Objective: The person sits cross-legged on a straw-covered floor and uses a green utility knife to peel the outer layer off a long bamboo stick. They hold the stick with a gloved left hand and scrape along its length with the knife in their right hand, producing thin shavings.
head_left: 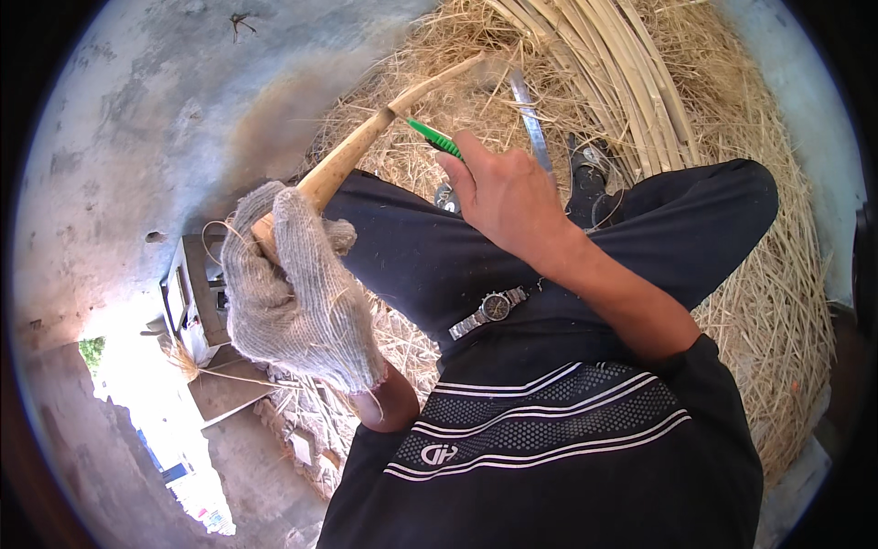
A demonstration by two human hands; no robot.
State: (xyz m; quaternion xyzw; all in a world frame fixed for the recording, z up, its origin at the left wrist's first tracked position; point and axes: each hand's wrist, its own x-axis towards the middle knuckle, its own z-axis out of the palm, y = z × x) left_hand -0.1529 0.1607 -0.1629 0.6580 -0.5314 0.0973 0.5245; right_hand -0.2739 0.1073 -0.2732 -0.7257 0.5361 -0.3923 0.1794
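A worn, knitted grey glove covers my left hand [297,288], whose fingers wrap round the near end of a pale bamboo strip [343,165]. The strip slants up and away over the straw, and a dark mark or notch shows partway along it. My right hand [512,188] is bare and closed on a green-handled knife [434,137]. Its tip end points at the dark mark; whether the blade touches the strip is too small to tell. Beyond my right hand, a long metal blade [529,119] lies on the straw between my feet.
Long split bamboo strips [631,82] lie bundled at the far right on a bed of straw shavings [768,274]. My crossed legs hold a metal wristwatch [495,306] in the lap. A stained wall [183,137] rises at the left, with a box-like unit [197,302] beside it.
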